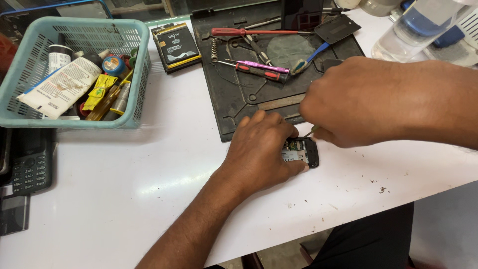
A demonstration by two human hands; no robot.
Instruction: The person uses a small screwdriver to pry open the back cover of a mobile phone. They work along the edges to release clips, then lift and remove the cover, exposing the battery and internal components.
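A small black opened phone (302,151) lies on the white table (124,189) near its front edge, with its inner board showing. My left hand (264,147) covers most of the phone and holds it down. My right hand (348,99) is closed around a thin tool (311,131). Only the tool's tip shows, pointing down at the phone's top edge. The rest of the tool is hidden inside my fist.
A dark work mat (249,94) behind the phone carries screwdrivers (259,69), tweezers and a blue brush. A phone battery (175,46) lies beside it. A teal basket (74,69) of tubes and tools stands at left, a keypad phone (31,164) at the left edge, a clear bottle (413,30) at top right.
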